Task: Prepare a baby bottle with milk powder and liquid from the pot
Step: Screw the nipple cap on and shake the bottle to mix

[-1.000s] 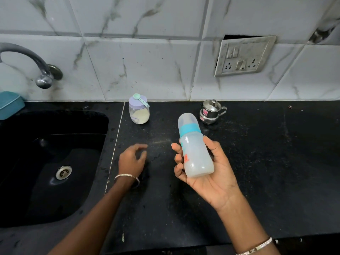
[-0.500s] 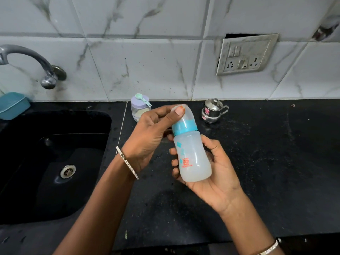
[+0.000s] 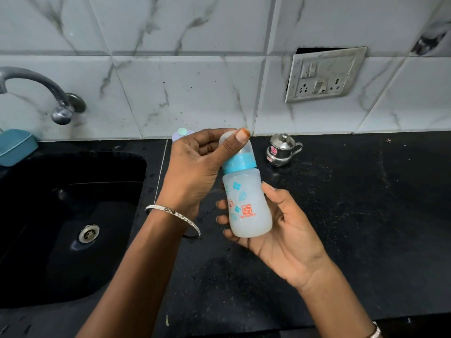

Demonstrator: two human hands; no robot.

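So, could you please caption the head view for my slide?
Right hand cradles the baby bottle while the left hand grips its clear cap.

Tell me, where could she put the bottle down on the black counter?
The widest bare patch of counter runs right of the steel pot, under the socket plate. Another lies near the front edge, below the right hand. It is crowded behind the left hand, by the powder jar.

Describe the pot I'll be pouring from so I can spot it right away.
Start at the wall socket plate and drop to the black counter below it. The pot stands there against the tiled wall, right of the baby bottle. It is the only shiny steel item: small, lidded with a knob, with a pink sticker.
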